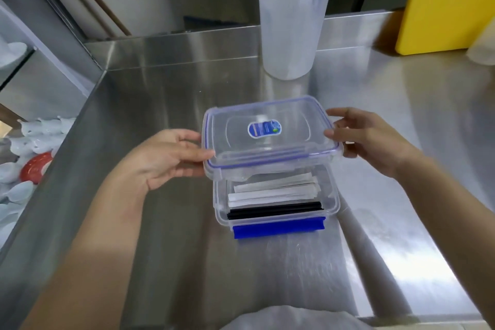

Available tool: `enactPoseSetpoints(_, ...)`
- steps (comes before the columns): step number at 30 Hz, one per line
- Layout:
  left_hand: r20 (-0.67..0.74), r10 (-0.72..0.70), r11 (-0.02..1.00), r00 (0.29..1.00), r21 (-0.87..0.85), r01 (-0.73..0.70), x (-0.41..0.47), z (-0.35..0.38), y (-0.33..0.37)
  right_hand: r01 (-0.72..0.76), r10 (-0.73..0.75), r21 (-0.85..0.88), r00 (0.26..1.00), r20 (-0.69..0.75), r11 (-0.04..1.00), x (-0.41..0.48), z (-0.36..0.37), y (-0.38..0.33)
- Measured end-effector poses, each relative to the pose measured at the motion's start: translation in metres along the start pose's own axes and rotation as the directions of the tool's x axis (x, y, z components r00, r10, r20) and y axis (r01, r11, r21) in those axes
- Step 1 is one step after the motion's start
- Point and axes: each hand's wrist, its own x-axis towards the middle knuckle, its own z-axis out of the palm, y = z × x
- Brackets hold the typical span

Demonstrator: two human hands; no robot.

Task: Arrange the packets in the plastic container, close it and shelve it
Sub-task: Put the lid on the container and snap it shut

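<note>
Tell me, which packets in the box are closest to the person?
The black packets. They lie at the near edge of the plastic container, just behind its blue clip; the white packets sit farther back, under the lid.

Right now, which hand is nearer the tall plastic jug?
Right. The right hand holds the lid's right edge, below the jug and slightly right of it; the left hand holds the lid's left edge, farther off.

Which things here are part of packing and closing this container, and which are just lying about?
Part of the job: lid, held by left hand and right hand; container; packets inside.

Lying about: tall plastic jug, yellow board, white dishes.
</note>
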Motion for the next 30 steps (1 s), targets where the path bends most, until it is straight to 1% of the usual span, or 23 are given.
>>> enactPoseSetpoints(3,0.005,-0.067,0.997,0.998,0.043,0.067,-0.013,0.01,-0.02,-0.01,0.011,-0.036,0.999,0.037,0.999,-0.02,0.002,0.014)
enactPoseSetpoints(6,0.0,-0.125,0.991,0.992,0.05,0.125,-0.017,0.018,-0.038,-0.039,0.04,-0.064,0.999,0.02,0.997,-0.032,0.005,0.028)
enactPoseSetpoints(8,-0.021,-0.14,0.988,0.99,0.059,0.141,-0.016,0.02,-0.046,-0.056,0.058,-0.117,0.998,0.014,0.992,-0.037,0.007,0.036)
enactPoseSetpoints(11,-0.065,-0.141,0.986,0.988,0.08,0.146,-0.013,0.021,-0.054,-0.04,0.043,-0.229,0.999,0.01,0.973,-0.04,0.011,0.043)
enactPoseSetpoints(15,-0.121,-0.124,0.986,0.985,0.095,0.136,-0.009,0.024,-0.058,-0.025,0.017,-0.223,0.999,-0.036,0.975,-0.038,0.014,0.048)
enactPoseSetpoints(20,-0.117,-0.125,0.986,0.985,0.091,0.136,-0.009,0.025,-0.063,-0.019,0.012,-0.295,1.0,-0.025,0.955,-0.04,0.012,0.054)
enactPoseSetpoints(24,-0.1,-0.141,0.987,0.985,0.062,0.148,-0.011,0.024,-0.068,-0.029,0.024,-0.258,0.999,-0.024,0.966,-0.043,0.012,0.059)
enactPoseSetpoints(27,-0.094,-0.141,0.988,0.986,0.054,0.147,-0.013,0.024,-0.071,-0.019,0.013,-0.268,1.0,-0.025,0.963,-0.044,0.012,0.06)
enactPoseSetpoints(30,-0.061,-0.124,0.992,0.99,0.014,0.125,-0.013,0.024,-0.073,-0.045,0.051,-0.254,0.999,0.015,0.966,-0.046,0.01,0.06)
